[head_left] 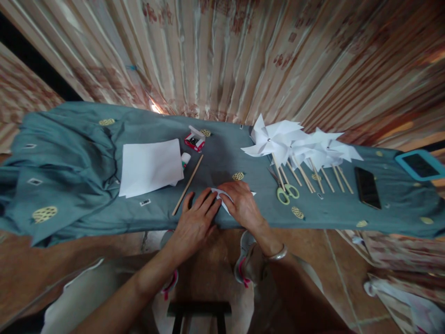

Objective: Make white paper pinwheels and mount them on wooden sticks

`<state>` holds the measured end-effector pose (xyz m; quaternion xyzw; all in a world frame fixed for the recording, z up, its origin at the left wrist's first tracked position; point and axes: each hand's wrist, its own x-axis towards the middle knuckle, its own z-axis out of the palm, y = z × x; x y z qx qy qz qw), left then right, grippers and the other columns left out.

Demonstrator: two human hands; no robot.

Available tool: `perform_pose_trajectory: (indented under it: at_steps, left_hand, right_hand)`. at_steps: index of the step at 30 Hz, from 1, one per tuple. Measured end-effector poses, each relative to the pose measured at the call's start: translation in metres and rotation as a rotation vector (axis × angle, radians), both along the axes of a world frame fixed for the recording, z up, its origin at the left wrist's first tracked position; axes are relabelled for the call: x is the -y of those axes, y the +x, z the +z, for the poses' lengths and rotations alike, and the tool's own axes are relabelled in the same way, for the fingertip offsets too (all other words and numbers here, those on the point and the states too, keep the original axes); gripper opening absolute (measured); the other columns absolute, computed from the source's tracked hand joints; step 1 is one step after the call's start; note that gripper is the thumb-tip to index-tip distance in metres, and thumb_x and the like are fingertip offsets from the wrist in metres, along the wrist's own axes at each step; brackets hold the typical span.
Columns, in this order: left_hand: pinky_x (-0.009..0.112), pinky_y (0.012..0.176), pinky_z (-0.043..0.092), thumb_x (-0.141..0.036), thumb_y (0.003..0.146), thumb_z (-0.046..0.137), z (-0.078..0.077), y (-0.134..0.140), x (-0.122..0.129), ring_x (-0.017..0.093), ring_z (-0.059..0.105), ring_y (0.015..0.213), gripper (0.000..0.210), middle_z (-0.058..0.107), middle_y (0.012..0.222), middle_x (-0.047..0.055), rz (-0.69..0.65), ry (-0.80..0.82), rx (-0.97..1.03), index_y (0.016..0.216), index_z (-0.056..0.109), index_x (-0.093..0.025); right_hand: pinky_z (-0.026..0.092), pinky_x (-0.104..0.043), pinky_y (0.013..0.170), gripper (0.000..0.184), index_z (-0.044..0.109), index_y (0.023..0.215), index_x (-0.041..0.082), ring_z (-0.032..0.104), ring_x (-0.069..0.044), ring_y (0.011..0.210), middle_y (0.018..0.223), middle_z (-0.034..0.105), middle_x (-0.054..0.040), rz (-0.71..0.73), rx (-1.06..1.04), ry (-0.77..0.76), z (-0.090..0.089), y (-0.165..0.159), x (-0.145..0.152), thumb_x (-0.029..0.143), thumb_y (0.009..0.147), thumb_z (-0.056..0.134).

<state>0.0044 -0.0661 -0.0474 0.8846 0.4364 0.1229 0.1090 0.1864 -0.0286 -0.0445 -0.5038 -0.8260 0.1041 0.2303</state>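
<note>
A small folded sheet of white paper lies on the cloth near the front edge, mostly covered by my hands. My right hand is curled over it, thumb and fingers pressing on the paper. Flat beside it on the left rests my left hand, its fingers stretched out and their tips at the paper's left edge. A thin wooden stick lies just left of that hand. To the right of my right hand are scissors with green handles, blades pointing away.
Paper pinwheels on wooden sticks overlap at the back right. A stack of white paper, a glue stick and an open red box stand left. A phone and a blue-framed tablet lie far right on the green cloth.
</note>
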Motion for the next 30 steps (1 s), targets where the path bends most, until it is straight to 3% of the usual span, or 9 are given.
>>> perform_pose_trajectory:
  at_steps: [9,12,23,30]
  left_hand:
    - [0.060,0.116,0.022,-0.020,0.085,0.061,0.001,-0.002,-0.003,0.032,0.036,0.142,0.057,0.048,0.148,0.018,-0.045,0.019,0.001,0.139,0.047,-0.010]
    - [0.057,0.116,0.024,-0.019,0.084,0.061,0.001,0.000,-0.004,0.032,0.038,0.141,0.053,0.049,0.147,0.019,-0.052,0.030,-0.004,0.136,0.050,-0.009]
    - [0.049,0.108,0.035,-0.018,0.083,0.062,0.004,0.000,-0.007,0.031,0.044,0.137,0.053,0.052,0.144,0.019,-0.047,0.020,0.001,0.134,0.051,-0.011]
    - [0.048,0.099,0.038,-0.017,0.083,0.062,0.004,0.001,-0.007,0.031,0.044,0.136,0.052,0.052,0.144,0.018,-0.025,0.027,-0.019,0.134,0.051,-0.013]
  right_hand:
    - [0.047,-0.041,0.096,0.024,0.068,0.108,0.014,0.057,-0.025,0.109,0.121,0.068,-0.0118,0.020,0.081,0.235,0.005,-0.002,0.021,0.018,0.097,0.047]
    - [0.048,-0.040,0.094,0.024,0.068,0.110,0.015,0.059,-0.024,0.105,0.117,0.070,-0.0110,0.068,0.086,0.230,0.006,-0.001,0.032,0.016,0.097,0.047]
    - [0.050,-0.044,0.098,0.035,0.059,0.130,0.018,0.059,-0.025,0.113,0.122,0.068,-0.0119,0.030,0.093,0.147,-0.006,0.014,0.057,0.021,0.097,0.048]
    - [0.049,-0.042,0.105,0.035,0.059,0.130,0.015,0.059,-0.025,0.117,0.124,0.068,-0.0105,0.053,0.110,0.172,-0.008,0.019,0.062,0.020,0.097,0.049]
